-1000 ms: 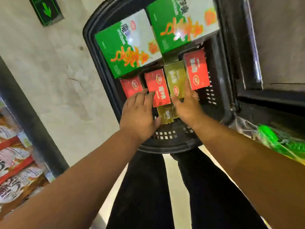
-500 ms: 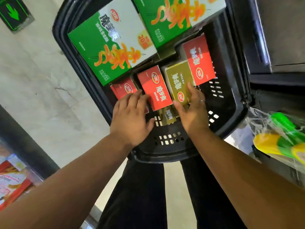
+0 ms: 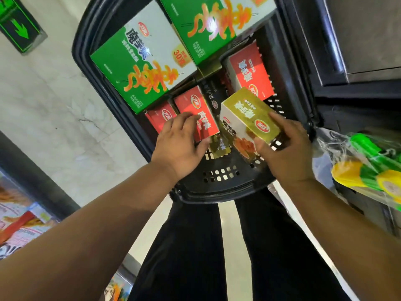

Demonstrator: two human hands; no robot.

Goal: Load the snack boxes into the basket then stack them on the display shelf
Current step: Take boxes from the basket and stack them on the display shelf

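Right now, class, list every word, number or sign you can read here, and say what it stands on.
"魔芋爽": large green box.
"30": orange badge on that box.
"魔芋爽": red box under the left hand.
Green arrow, no words: wall sign.
Too blurred to read: oval logos, small print, and the gold box held by the right hand.

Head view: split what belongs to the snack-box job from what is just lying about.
Job: black basket; gold box held by right hand; red box gripped by left hand; two large green boxes.
Lying about: green arrow sign; plastic-wrapped bundle; snack packets, lower left.
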